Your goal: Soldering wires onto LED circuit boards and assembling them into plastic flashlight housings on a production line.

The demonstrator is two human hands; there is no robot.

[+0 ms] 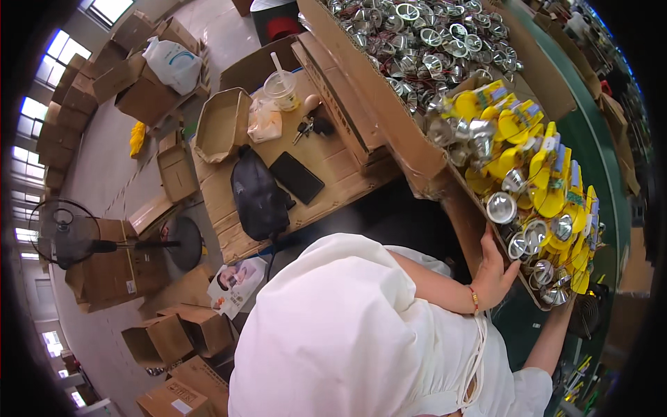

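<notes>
A cardboard tray [526, 286] sits tilted in front of me, heaped with yellow plastic pieces [549, 198] and silver reflector cups with thin wires [501, 208]. My left hand [495, 274] grips the tray's near left side, fingers and thumb closed at its edge beside the cups. On the right, my right hand [564, 310] reaches up to the tray's near right corner. Its fingers are hidden behind the tray and the parts, so their grip does not show.
Beyond the tray stands a large carton [417, 132] full of loose reflector cups. A cardboard-covered table [333, 201] at left bears a black pouch [258, 194], a phone [297, 177], keys [303, 131] and a drink cup [281, 90]. A fan [69, 236] and cartons [158, 340] stand farther left.
</notes>
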